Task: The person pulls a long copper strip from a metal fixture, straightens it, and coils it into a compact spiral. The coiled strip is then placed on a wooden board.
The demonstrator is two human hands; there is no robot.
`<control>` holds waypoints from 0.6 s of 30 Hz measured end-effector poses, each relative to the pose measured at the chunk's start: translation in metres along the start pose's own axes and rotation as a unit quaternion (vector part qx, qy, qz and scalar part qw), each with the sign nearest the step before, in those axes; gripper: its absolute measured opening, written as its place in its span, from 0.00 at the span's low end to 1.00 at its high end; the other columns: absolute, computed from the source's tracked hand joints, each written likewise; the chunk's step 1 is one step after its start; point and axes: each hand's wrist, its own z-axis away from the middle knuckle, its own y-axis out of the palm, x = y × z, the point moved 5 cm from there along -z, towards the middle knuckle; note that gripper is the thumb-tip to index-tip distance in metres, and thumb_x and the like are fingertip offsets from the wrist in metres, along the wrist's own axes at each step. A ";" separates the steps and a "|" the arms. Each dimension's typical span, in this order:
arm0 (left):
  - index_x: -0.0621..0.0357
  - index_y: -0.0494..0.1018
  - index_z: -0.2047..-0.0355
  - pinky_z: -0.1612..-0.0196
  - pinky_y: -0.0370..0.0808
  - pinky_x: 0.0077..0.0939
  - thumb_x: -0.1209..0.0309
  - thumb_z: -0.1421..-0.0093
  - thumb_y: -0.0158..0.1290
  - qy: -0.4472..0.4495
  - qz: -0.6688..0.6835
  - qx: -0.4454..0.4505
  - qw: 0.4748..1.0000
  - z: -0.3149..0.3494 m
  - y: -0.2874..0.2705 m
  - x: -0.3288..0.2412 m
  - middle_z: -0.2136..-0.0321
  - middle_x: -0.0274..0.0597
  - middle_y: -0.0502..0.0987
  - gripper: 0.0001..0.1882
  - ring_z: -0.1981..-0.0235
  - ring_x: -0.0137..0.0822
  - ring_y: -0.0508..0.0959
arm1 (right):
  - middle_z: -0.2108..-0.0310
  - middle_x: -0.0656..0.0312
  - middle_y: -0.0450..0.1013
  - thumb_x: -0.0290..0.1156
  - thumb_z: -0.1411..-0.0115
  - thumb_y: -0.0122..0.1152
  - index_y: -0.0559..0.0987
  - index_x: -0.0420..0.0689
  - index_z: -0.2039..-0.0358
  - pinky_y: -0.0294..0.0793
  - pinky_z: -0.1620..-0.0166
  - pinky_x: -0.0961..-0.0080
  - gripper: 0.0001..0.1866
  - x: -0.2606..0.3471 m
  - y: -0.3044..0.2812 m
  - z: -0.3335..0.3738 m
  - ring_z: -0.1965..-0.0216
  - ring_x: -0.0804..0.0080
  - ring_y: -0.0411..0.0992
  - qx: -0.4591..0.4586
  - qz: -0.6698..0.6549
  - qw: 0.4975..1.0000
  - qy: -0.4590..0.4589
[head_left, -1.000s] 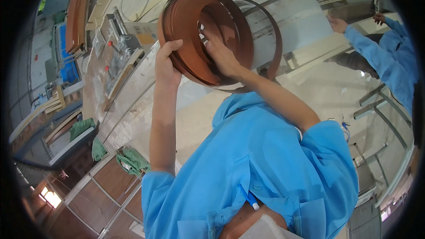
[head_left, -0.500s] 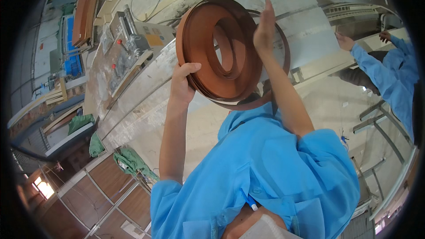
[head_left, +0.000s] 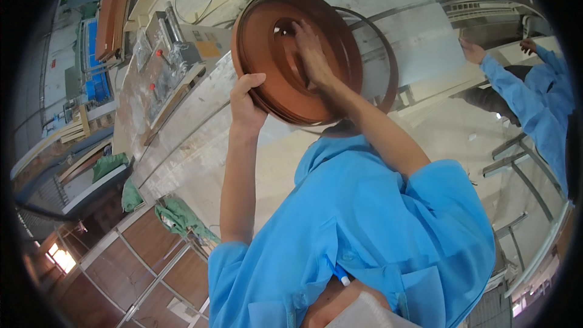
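A wide roll of brown edge banding (head_left: 261, 42) is held up in front of me, its flat coiled face tilted towards me. My left hand (head_left: 248, 106) grips its lower left rim, thumb over the face and the other fingers behind. My right hand (head_left: 311, 58) is at the roll's centre hole, fingers stretched out and lying along the inner turns; the fingertips reach the hole's upper part. A loose outer loop of the banding (head_left: 393, 70) hangs out to the right of the roll.
Behind the roll lies a pale work surface (head_left: 407, 36). A machine with red-knobbed levers (head_left: 159, 53) stands at the left. At the far right is another person in a blue sleeve (head_left: 516, 94), hand at the surface's edge. Metal frame legs (head_left: 534, 182) stand below.
My right hand has moved left from beside the roll's right edge into its centre hole. The roll has shifted slightly left and up, and its hole looks narrower.
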 end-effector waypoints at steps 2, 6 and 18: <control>0.67 0.68 0.40 0.38 0.75 0.44 0.71 0.41 0.53 0.004 0.015 0.026 1.000 -0.002 -0.001 0.002 0.46 0.52 0.77 0.28 0.45 0.47 0.78 | 0.23 0.44 0.43 0.52 0.24 0.39 0.55 0.41 0.25 0.41 0.24 0.63 0.36 -0.016 0.010 0.003 0.22 0.50 0.42 0.004 -0.052 0.999 0.014; 0.67 0.68 0.39 0.38 0.74 0.45 0.69 0.40 0.54 -0.004 0.028 0.030 0.999 0.000 -0.012 0.002 0.45 0.52 0.77 0.29 0.44 0.47 0.78 | 0.24 0.44 0.47 0.45 0.26 0.47 0.56 0.44 0.25 0.47 0.24 0.61 0.34 -0.016 0.023 0.006 0.23 0.51 0.47 -0.010 -0.155 0.988 0.009; 0.68 0.66 0.38 0.37 0.73 0.45 0.69 0.41 0.54 -0.038 -0.019 0.023 0.999 0.009 -0.049 0.016 0.44 0.52 0.77 0.31 0.42 0.47 0.76 | 0.24 0.46 0.48 0.12 0.40 0.48 0.60 0.47 0.28 0.57 0.27 0.65 0.38 0.069 0.030 0.008 0.23 0.53 0.49 0.086 -0.102 0.988 -0.078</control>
